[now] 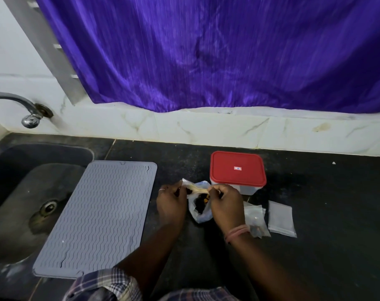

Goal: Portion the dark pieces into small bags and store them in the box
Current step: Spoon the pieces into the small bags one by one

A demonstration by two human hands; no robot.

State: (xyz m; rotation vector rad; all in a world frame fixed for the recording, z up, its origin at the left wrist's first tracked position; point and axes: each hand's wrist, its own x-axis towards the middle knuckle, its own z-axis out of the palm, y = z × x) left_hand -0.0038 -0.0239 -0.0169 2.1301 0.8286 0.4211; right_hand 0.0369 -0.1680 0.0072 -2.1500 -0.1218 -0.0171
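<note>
**Inspector:** Dark stone counter (315, 213) under a purple curtain (228, 51), white tiled upstand behind. I take the box (237, 172) as my landmark: its red lid is on. You stand at its near-left corner with the source bag (199, 207) in front of you.

**Operator:** And my hands?

**Inspector:** Your left hand (170, 205) and right hand (224, 205) each pinch one side of the bag's mouth, fingers curled on the plastic, stretching it between them. The dark pieces (198, 205) sit inside that bag, just near-left of the box, with something orange among them.

**Operator:** How far along would you put me?

**Inspector:** Early, in my judgement. The small bags (280, 218) lie flat on the counter, near and to the right of the box. One looks empty; the one nearer your wrist I cannot read for contents. I cannot see into the box, so nothing can be confirmed as stored. Filling, sealing and storing all appear to remain.

**Operator:** Anything else noted?

**Inspector:** A grey ribbed mat (102, 213) lies well left of the box, with the sink (22, 192) beyond it.
</note>
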